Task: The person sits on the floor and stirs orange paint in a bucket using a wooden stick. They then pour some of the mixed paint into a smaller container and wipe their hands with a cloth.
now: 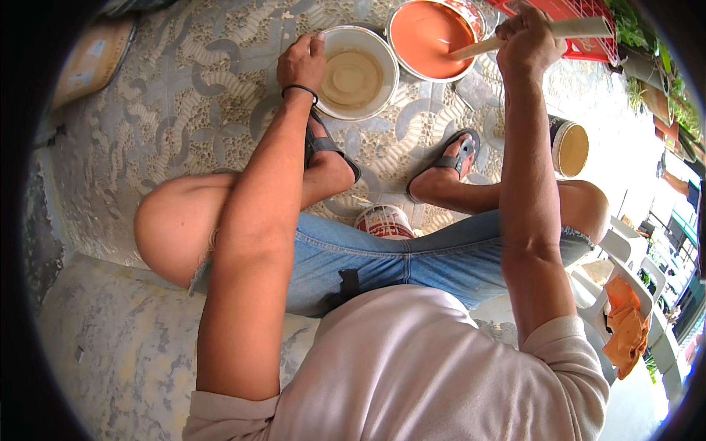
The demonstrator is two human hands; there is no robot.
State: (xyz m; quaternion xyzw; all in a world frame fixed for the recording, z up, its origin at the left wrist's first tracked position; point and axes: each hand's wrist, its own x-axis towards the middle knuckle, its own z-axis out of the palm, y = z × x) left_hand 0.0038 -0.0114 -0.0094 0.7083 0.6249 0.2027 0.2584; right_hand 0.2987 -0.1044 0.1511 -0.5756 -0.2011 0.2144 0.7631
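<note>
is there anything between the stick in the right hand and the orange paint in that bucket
Nothing visible. The right hand grips the wooden stick, whose lower end already sits in the orange paint bucket. The left hand holds the beige bucket beside it.

Two open paint buckets at upper centre, one beige, one terracotta; a third can at right; one stirring stick; two sandals.

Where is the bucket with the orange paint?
In the head view, the orange paint bucket sits top centre on the patterned floor, right of the beige bucket, with the stick in it.
</note>
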